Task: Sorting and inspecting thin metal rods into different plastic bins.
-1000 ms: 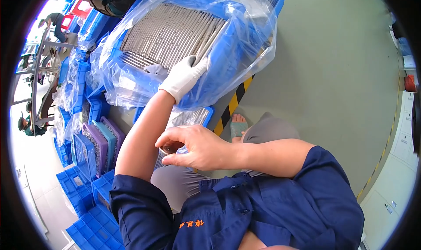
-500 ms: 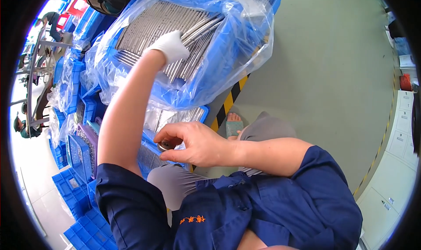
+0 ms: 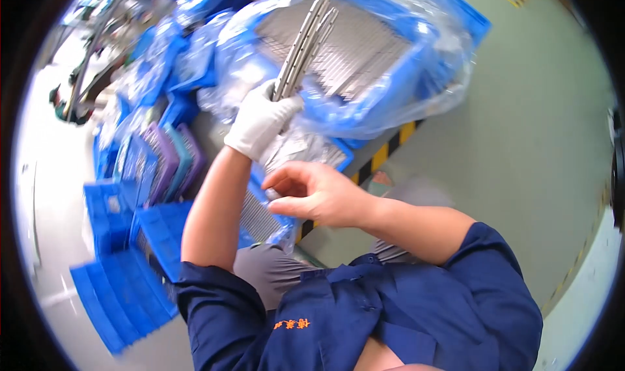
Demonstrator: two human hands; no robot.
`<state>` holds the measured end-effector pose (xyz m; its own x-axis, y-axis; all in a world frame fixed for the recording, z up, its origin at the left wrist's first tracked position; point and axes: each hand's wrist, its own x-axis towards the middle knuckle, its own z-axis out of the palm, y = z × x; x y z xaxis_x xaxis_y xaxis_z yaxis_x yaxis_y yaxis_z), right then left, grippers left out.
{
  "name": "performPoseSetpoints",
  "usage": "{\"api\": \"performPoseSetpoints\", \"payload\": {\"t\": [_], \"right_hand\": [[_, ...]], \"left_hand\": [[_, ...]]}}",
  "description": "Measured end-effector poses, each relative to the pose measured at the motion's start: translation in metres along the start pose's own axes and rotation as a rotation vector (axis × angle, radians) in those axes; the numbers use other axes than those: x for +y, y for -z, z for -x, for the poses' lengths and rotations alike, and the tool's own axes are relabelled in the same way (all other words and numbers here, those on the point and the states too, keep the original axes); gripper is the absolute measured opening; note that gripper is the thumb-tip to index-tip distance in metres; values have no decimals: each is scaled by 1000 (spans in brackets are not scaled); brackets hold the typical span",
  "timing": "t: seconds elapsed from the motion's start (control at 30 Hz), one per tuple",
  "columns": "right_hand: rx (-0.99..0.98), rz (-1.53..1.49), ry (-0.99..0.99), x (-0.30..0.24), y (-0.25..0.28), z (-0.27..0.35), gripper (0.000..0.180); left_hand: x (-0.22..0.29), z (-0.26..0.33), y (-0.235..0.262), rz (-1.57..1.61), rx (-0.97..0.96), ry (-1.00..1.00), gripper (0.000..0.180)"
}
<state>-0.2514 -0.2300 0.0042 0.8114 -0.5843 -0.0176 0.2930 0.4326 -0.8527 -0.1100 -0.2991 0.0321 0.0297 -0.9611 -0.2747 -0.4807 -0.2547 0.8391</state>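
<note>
My gloved left hand (image 3: 263, 120) grips a small bundle of slim metal rods (image 3: 305, 45) dotted with small holes. The bundle stands up at a slant from the fist, in front of the large blue crate. My bare right hand (image 3: 322, 192) curls its thumb and fingers round a small round metal piece (image 3: 272, 193), mostly hidden by the fingers. Many similar rods (image 3: 364, 52) lie side by side in the crate, inside a clear plastic liner (image 3: 449, 88). Both hands are close together, apart from each other.
Below the crate sits a lower bin of rods (image 3: 259, 218) with plastic over it. Blue crates (image 3: 124, 299) and purple and teal trays (image 3: 170, 159) stand at the left. Black and yellow floor tape (image 3: 381, 156) runs past the crate; grey floor (image 3: 521, 110) lies to the right.
My left hand has lifted the rods out of the crate and drawn them back toward me, tilting them upward. The right hand still holds its small metal piece. The view has shifted.
</note>
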Motion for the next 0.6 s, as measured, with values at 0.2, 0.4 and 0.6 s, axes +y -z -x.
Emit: {"api": "performPoseSetpoints", "payload": {"t": [0.2,0.4,0.6], "right_hand": [[65,-170,-247,23,-44,-18,13],[-96,-216,-208,50,-76,-58,29],[-468,-274,-263,75,-123,-62,46]], "left_hand": [[-38,122,48,629,53,93,30],[-64,228,58,639,251,142,30],[-94,284,38,751,70,201,48]]}}
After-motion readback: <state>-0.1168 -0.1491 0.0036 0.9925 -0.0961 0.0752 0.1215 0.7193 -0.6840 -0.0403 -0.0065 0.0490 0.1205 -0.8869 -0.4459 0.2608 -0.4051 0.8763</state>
